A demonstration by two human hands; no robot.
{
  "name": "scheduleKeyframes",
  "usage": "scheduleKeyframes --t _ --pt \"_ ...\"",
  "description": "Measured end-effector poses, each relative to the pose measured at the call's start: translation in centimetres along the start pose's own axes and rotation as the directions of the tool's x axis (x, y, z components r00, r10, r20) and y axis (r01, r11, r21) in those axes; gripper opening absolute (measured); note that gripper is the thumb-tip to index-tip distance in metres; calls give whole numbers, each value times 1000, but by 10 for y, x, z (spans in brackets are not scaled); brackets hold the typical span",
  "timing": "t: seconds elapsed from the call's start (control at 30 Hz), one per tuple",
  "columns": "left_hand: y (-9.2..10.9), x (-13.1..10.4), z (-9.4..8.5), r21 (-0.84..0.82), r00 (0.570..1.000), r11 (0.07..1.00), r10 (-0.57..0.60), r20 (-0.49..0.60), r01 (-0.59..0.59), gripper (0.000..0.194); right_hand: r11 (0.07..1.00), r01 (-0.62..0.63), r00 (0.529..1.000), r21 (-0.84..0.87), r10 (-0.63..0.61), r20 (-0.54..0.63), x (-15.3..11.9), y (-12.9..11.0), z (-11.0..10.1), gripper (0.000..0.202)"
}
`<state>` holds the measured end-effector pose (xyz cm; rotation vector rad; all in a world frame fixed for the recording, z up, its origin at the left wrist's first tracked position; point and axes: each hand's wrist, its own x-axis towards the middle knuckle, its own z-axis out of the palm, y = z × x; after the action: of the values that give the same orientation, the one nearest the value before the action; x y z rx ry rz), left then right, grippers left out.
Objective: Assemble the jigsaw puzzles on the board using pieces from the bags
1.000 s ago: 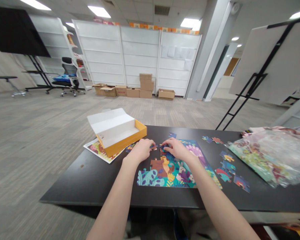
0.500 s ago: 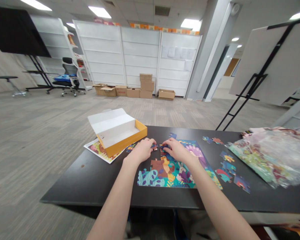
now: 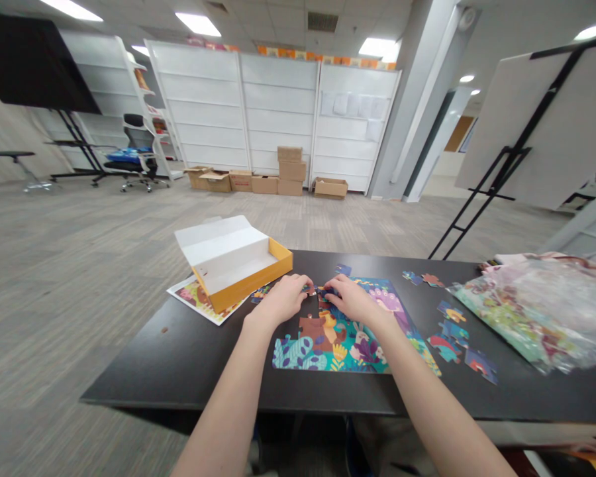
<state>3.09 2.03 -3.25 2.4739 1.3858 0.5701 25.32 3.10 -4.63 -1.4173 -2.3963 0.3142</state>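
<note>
The left hand (image 3: 287, 295) is pinching 1 piece (image 3: 311, 291) beside the puzzle (image 3: 353, 341), which is lying on the surface (image 3: 179, 361). The right hand's (image 3: 347, 295) half-curled fingers are touching the puzzle; their hold is unclear.

I count two sets of fingers (image 3: 300, 285) (image 3: 334, 284) — mine — one part-joined puzzle (image 3: 345, 339), one yellow box (image 3: 251, 281), one bench (image 3: 173, 364), one stool (image 3: 10, 154), one chair (image 3: 139, 138).
</note>
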Motion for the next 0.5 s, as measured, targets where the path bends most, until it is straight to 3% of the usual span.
scheduleKeyframes --t 0.5 --pt "4 4 8 -18 997 997 70 17 -70 24 996 -62 998 65 64 -30 3 -3 -2 15"
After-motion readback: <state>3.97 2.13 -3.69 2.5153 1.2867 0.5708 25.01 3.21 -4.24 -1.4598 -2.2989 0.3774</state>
